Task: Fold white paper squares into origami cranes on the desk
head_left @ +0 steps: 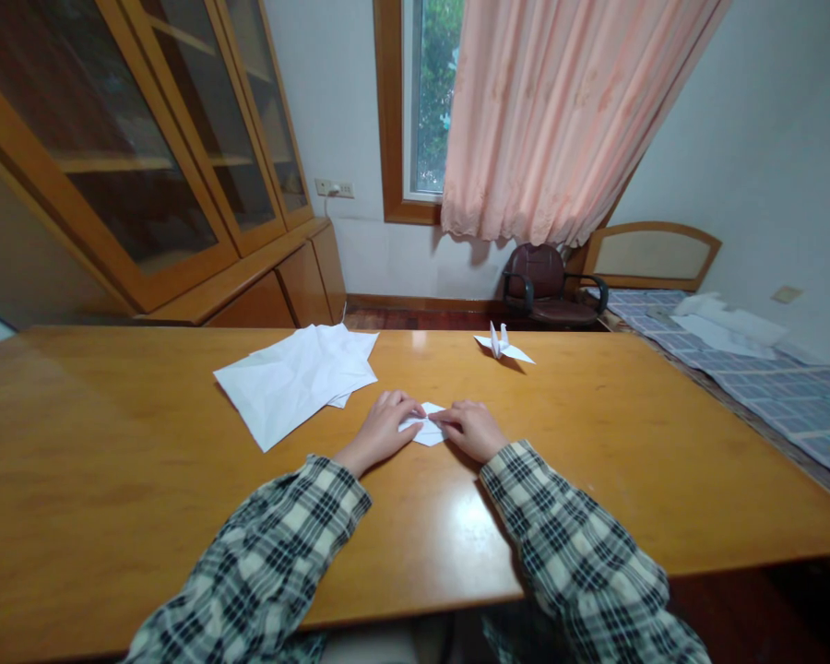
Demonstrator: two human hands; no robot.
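Note:
A small piece of folded white paper [430, 437] lies flat on the wooden table, between my two hands. On its left side rests my left hand [387, 422], with bent fingers and thumb pressing the paper. From the right, my right hand [471, 428] holds the other side, its index finger reaching to the paper's middle and the other fingers curled. Both hands cover parts of the folded paper's edges. A finished-looking white paper crane [503, 347] stands beyond my right hand, near the table's far edge.
Several creased white paper sheets [294, 378] lie stacked loosely at the left. The wooden table [145, 433] spans the view. Behind it are a glass-fronted cabinet [249, 254], a dark red armchair [543, 281], a pink curtain [539, 120] and a bed [753, 369] at the right.

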